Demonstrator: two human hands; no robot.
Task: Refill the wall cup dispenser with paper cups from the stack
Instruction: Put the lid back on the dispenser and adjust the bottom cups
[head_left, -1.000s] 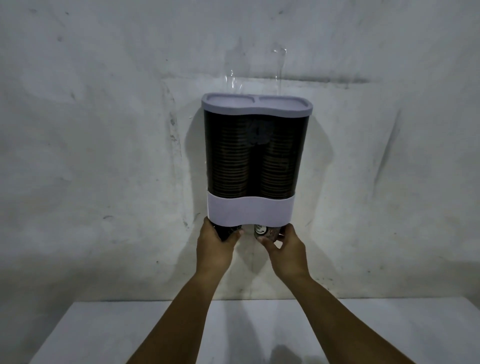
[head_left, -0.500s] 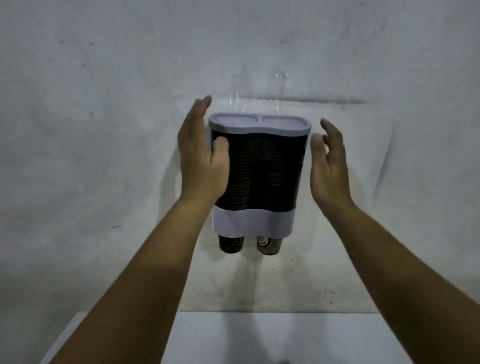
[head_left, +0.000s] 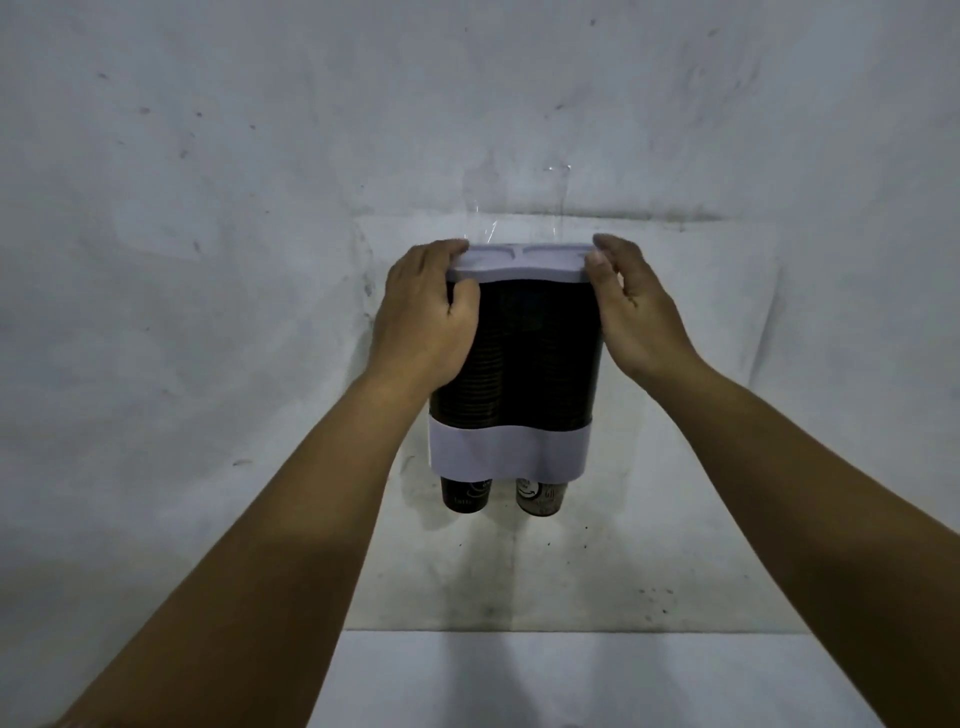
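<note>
both ends of the pale lilac plastic lid (head_left: 522, 264) are gripped by the left hand (head_left: 423, 317) and right hand (head_left: 631, 312). if it is lifted unevenly, the dark wall-mounted cup dispenser (head_left: 511, 374) could be pulled loose from the wall.

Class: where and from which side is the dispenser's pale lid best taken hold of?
Grip the lid at its two short ends, one hand from each side, as the left hand and right hand do: it is wide, flat, and overhangs the dark dispenser body.
</note>
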